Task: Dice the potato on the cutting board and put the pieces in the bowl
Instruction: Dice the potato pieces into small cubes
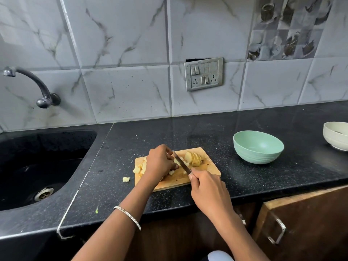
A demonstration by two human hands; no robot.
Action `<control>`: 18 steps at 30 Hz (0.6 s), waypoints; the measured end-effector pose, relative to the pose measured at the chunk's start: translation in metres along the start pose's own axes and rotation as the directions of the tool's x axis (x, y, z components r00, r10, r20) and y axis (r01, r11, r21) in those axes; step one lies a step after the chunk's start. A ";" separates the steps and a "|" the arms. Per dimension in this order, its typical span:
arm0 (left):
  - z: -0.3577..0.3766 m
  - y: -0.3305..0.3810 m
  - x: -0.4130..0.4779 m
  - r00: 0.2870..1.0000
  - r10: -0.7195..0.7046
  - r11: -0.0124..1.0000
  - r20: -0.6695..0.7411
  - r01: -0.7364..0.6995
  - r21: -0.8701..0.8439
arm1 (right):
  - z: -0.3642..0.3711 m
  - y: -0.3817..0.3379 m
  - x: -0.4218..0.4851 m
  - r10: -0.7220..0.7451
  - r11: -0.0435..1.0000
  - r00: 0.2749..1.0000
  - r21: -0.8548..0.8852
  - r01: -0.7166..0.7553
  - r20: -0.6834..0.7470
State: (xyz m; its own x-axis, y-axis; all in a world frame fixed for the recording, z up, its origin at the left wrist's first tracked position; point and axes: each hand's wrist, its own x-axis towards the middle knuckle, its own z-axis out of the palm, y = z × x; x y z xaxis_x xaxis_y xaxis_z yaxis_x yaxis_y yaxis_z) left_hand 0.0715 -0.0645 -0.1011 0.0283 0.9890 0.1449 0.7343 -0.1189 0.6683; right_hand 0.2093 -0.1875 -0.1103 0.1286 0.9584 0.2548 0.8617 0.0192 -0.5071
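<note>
Gripping the knife [181,163] handle, your right hand [209,191] sets the blade across the cutting board [209,167] mid-frame. Your left hand [160,162] curls over potato pieces [176,161] beside it. Sliced potato [194,158] lies right of the blade, and one cube [126,179] is on the bench [244,178]. The green bowl [258,146] stands apart at right, its inside bare.

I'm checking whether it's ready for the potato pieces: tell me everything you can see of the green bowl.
The green bowl is round and pale mint, seemingly matte plastic, with faint ridges around its lower outer wall. It stands upright and looks empty, on the black speckled counter, right of the cutting board and apart from it. Neither the left hand nor the right hand touches it.
</note>
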 end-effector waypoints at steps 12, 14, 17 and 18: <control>0.001 -0.001 0.009 1.000 0.021 0.999 -0.005 -0.020 0.031 | 0.008 -0.012 0.007 0.024 0.998 0.999 -0.053 -0.022 0.041; 0.003 -0.002 0.011 1.000 0.015 0.999 -0.005 -0.015 0.034 | 0.011 -0.014 0.011 0.042 0.998 0.997 -0.054 -0.039 0.057; 0.003 -0.003 0.012 1.000 0.023 0.997 -0.011 -0.022 0.068 | 0.014 -0.017 0.017 0.059 0.997 0.994 -0.062 -0.054 0.094; 0.003 -0.002 0.012 1.000 0.016 0.997 -0.009 -0.015 0.073 | 0.014 -0.019 0.018 0.062 0.996 0.993 -0.069 -0.055 0.100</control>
State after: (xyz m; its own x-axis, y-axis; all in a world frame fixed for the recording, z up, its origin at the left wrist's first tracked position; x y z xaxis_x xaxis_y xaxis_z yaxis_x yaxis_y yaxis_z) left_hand 0.0721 -0.0518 -0.1027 0.0337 0.9862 0.1622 0.7812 -0.1272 0.6112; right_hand 0.1885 -0.1668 -0.1081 0.1318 0.9814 0.1396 0.8850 -0.0531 -0.4626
